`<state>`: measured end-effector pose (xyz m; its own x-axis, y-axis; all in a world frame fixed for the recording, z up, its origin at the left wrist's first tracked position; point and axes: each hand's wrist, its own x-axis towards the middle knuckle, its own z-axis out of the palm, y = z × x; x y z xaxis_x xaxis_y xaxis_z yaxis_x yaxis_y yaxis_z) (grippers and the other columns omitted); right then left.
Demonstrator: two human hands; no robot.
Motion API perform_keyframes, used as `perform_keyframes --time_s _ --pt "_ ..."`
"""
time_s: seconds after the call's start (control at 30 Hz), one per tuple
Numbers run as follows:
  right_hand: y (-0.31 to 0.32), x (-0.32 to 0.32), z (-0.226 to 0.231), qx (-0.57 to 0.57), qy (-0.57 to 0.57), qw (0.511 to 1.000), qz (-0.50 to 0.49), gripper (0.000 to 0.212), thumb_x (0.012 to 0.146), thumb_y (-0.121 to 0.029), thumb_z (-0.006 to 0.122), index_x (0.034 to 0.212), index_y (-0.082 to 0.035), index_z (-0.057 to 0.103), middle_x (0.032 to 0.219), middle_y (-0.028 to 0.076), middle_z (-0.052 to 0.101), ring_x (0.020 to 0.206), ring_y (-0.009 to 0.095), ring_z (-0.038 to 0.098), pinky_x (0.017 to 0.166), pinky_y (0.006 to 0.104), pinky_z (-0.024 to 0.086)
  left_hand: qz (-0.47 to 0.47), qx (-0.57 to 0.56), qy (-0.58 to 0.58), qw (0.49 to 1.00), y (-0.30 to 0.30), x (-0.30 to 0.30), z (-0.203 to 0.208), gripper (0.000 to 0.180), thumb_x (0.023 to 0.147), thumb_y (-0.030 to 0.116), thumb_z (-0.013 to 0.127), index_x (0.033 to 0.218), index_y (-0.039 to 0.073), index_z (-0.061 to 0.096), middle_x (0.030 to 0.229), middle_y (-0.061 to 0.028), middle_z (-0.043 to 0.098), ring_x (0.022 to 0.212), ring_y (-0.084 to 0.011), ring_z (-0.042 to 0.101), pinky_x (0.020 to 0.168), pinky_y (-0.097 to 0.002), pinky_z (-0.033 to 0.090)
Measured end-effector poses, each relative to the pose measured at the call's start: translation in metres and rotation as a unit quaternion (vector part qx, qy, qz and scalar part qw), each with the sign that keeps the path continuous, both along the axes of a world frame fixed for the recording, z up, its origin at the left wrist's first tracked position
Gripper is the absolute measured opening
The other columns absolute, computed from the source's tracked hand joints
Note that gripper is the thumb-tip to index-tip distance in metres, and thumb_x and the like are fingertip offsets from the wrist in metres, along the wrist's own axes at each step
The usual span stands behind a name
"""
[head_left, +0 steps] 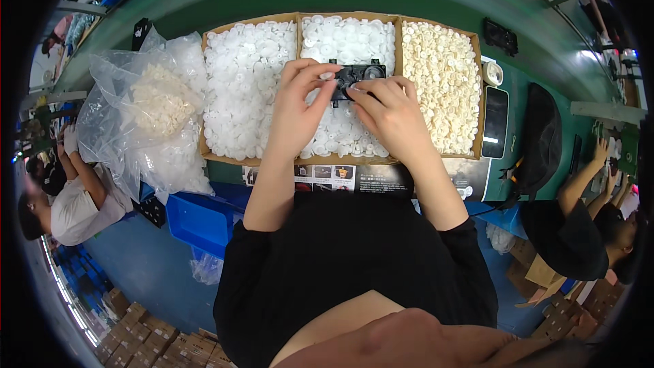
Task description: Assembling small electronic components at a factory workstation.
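Observation:
A black plastic housing (373,73) with round recesses is over the middle section of a divided cardboard box (298,41). My right hand (392,108) has its fingers curled at the housing's near edge, gripping it. At the housing's left side, my left hand (300,95) pinches a small white plastic piece (327,76) between thumb and fingertips. Beneath both hands lie white plastic gears (347,140), filling the middle section. More white gears (238,88) fill the left section, and cream-coloured gears (441,88) fill the right one.
Left of the box lies a clear plastic bag (109,119) with cream parts. On the right are a tape roll (492,73), a phone (495,123), a black bag (541,136) and another black housing (501,36). A blue bin (197,221) stands below left. People work at both sides.

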<state>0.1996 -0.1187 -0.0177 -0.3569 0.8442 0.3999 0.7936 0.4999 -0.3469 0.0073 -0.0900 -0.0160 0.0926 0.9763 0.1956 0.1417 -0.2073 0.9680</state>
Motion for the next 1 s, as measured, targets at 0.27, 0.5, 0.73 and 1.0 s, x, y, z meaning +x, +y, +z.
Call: perform_keyframes --time_s 0.27,0.5,0.73,1.0 --pt "-0.02 0.034 0.012 0.003 0.06 0.998 -0.016 0.025 0.089 -0.011 0.077 0.113 -0.012 0.079 0.12 0.001 0.072 0.105 0.019 0.065 0.111 0.0436 0.036 -0.035 -0.034 0.157 0.986 0.002 0.02 0.014 0.023 0.098 0.003 0.069 0.12 0.006 0.075 0.114 -0.0057 0.067 0.101 -0.0195 0.065 0.084 -0.0291 0.054" --pt "-0.034 0.074 0.012 0.009 0.083 0.991 -0.102 0.023 0.087 -0.005 0.078 0.109 -0.011 0.079 0.116 0.003 0.072 0.103 0.02 0.064 0.109 0.0422 0.037 -0.026 0.096 0.322 0.941 0.004 0.023 0.001 0.024 0.095 0.009 0.073 0.119 0.008 0.075 0.113 -0.0038 0.073 0.105 -0.0214 0.064 0.093 -0.0321 0.053" --pt "-0.041 0.095 0.01 0.014 0.086 0.986 -0.14 0.02 0.088 -0.006 0.078 0.108 -0.01 0.079 0.116 0.003 0.072 0.104 0.02 0.064 0.108 0.0406 0.036 -0.03 0.148 0.365 0.919 0.001 0.024 -0.005 0.035 0.094 0.012 0.076 0.129 0.013 0.072 0.131 -0.003 0.067 0.12 -0.0281 0.058 0.105 -0.0424 0.049" --pt "-0.05 0.109 0.008 -0.038 0.045 0.981 -0.183 0.015 0.09 -0.013 0.078 0.104 -0.012 0.081 0.122 0.003 0.071 0.115 0.021 0.06 0.111 0.043 0.032 -0.12 0.177 0.514 0.831 0.002 0.008 0.011 0.055 0.091 0.025 0.081 0.143 0.02 0.064 0.156 -0.0044 0.051 0.134 -0.0357 0.046 0.116 -0.0502 0.04"
